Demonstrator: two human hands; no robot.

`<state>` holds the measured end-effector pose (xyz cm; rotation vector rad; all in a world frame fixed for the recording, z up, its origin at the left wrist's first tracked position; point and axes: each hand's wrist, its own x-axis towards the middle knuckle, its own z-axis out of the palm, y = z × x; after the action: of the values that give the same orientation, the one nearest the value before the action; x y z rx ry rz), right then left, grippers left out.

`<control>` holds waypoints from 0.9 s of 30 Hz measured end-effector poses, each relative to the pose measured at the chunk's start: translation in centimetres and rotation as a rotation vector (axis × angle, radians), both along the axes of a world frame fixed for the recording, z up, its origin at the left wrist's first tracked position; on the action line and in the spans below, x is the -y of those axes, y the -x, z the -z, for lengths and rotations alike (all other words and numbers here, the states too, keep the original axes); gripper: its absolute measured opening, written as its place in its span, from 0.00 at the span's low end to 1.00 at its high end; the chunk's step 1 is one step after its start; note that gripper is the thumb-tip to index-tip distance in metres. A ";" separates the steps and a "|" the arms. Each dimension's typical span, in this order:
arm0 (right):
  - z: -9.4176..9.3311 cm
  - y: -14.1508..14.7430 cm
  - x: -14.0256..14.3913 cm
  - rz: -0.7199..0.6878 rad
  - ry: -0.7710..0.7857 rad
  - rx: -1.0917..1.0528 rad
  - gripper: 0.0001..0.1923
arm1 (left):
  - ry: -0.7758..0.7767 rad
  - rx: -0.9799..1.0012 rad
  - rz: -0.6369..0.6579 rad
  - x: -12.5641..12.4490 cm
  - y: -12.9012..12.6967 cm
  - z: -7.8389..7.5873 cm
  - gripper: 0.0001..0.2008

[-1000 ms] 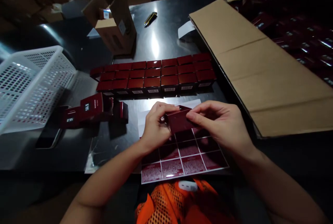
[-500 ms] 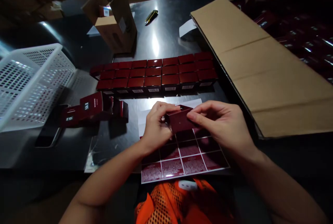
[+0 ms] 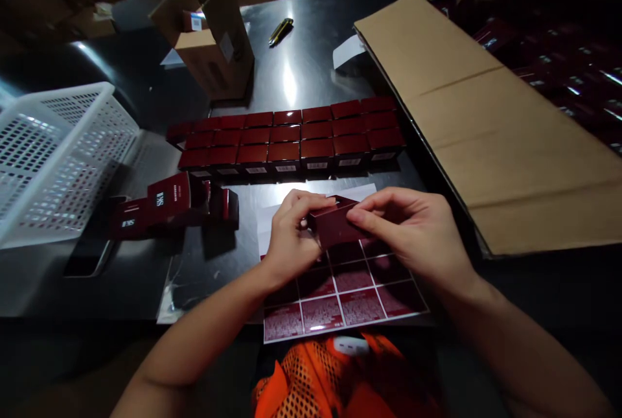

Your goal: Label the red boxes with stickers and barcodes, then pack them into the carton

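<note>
A small dark red box is held just above the table between both hands. My left hand grips its left end and my right hand pinches its right side, thumb and fingers on the top edge. Under the hands lies a sheet of dark red labels in a grid. Beyond them, rows of matching red boxes stand packed together. Loose red boxes lie on their sides to the left.
A white plastic basket sits at the left, an open cardboard box at the back. A large flat cardboard sheet covers the right, with more red boxes past it. A yellow-black knife lies at the far side.
</note>
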<state>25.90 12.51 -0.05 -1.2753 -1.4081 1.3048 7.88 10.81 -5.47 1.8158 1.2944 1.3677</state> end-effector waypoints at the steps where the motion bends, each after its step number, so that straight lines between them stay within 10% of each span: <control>1: 0.0 0.0 0.0 -0.002 -0.007 0.008 0.12 | -0.004 -0.005 -0.001 0.0 0.0 0.0 0.16; 15: 0.7 -0.5 0.2 0.097 -0.251 0.321 0.23 | -0.088 -0.028 -0.042 0.1 -0.1 0.1 0.16; 18: 1.1 -1.8 -1.5 0.178 -0.265 0.308 0.37 | -0.011 0.065 0.037 -0.5 0.2 0.2 0.18; 21: 1.6 -3.2 -3.6 0.249 -0.304 0.217 0.29 | 0.139 0.241 0.126 -1.1 0.7 0.6 0.22; 27: 1.1 -2.9 -3.4 -0.226 -0.421 0.091 0.38 | 0.383 0.437 0.193 -1.8 1.6 0.9 0.27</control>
<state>28.77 15.91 -1.18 -0.9208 -1.8184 1.0249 6.32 12.64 -6.39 1.2610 1.0323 1.2222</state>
